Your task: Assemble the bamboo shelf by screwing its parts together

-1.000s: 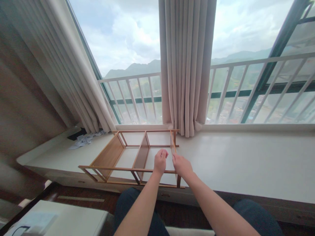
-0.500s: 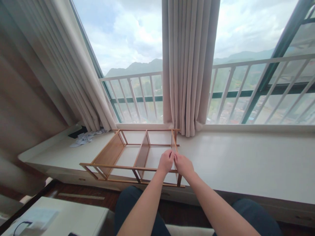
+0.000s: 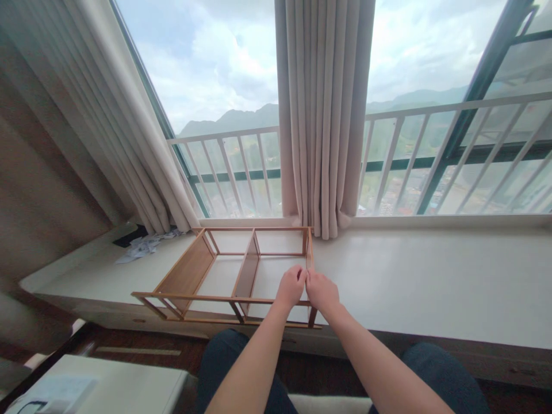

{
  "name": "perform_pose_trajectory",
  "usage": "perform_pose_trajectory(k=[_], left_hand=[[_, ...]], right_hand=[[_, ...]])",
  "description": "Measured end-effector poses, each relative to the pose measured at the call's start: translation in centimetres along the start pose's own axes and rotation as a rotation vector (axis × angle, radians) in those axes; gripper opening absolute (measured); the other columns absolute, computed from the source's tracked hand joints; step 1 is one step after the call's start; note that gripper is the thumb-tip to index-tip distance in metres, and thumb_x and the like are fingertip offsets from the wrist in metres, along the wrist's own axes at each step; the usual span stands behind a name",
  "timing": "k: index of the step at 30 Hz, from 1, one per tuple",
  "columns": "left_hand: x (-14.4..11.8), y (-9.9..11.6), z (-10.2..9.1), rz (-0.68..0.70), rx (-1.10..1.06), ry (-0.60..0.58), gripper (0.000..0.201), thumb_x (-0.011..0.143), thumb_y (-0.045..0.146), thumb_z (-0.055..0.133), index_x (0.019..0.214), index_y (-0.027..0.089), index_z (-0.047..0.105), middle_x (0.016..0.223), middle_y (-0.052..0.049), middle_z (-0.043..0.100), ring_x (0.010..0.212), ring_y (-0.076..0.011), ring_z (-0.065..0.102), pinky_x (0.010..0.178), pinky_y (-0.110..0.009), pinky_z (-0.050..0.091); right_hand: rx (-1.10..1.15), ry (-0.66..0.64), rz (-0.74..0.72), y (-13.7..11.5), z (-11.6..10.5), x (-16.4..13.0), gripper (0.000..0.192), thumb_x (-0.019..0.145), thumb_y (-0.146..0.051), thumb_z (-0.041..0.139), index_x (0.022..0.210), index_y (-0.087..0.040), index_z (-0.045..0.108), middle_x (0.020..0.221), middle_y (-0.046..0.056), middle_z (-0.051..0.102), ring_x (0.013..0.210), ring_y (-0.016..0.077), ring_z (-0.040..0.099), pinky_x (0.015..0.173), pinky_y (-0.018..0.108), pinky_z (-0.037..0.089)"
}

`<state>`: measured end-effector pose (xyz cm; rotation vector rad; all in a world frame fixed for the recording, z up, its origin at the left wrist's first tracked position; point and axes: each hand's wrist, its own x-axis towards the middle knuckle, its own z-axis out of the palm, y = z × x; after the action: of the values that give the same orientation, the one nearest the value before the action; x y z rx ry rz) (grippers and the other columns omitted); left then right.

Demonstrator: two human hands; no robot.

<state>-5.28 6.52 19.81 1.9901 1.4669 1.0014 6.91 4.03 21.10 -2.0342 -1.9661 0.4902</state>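
Note:
A wooden shelf rack (image 3: 248, 299) lies on its side on the white window ledge (image 3: 422, 276), with its boards standing upright across it. At its right end board, my left hand (image 3: 291, 286) is closed on the inner side, fingers curled. My right hand (image 3: 322, 291) is closed too, just right of that board, and its fingertips meet those of the left hand. The fingertips are mostly hidden, so whatever they pinch cannot be made out. The front rail of the rack passes close to both wrists.
Crumpled papers (image 3: 140, 247) and a dark flat object (image 3: 129, 236) lie at the ledge's left end. A curtain (image 3: 325, 115) hangs behind the rack, touching the ledge. A white table (image 3: 107, 382) stands at lower left. Railings (image 3: 233, 167) run outside the window.
The view has shifted slightly, so the ledge and rack appear a little further left. Both hands keep their closed position at the rack's right end board.

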Motion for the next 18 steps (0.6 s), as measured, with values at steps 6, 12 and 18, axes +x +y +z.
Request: perform_pose_trajectory(k=[6,12,18], left_hand=[[0.3,0.1,-0.2,0.043,0.049,-0.012,0.025,0.093,0.032,0.046,0.072,0.022,0.054,0.069,0.0,0.056,0.067,-0.0168,0.048,0.066,-0.029,0.033],[1.8,-0.6,-0.8,-0.073,-0.105,-0.069,0.013,0.089,0.031,0.051,0.082,0.022,0.058,0.076,-0.001,0.062,0.073,-0.0174,0.055,0.073,-0.029,0.041],[4.1,-1.9,0.1,-0.13,-0.24,-0.135,0.018,0.09,0.03,0.045,0.096,0.021,0.06,0.076,0.0,0.062,0.069,-0.0149,0.059,0.069,-0.027,0.046]], right_hand=[[-0.025,-0.001,-0.02,0.0,-0.5,0.3,0.049,0.107,-0.039,0.017,0.109,-0.022,0.062,0.101,0.012,0.074,0.093,0.0254,0.073,0.077,0.035,0.051],[-0.033,-0.031,-0.05,-0.8,-0.9,0.6,0.044,0.105,-0.033,0.021,0.115,-0.02,0.062,0.103,0.014,0.075,0.096,0.0284,0.073,0.077,0.038,0.052],[-0.035,-0.06,-0.043,-1.4,-1.5,0.6,0.046,0.106,-0.035,0.02,0.125,-0.02,0.059,0.107,0.017,0.074,0.099,0.0287,0.073,0.082,0.04,0.052]])
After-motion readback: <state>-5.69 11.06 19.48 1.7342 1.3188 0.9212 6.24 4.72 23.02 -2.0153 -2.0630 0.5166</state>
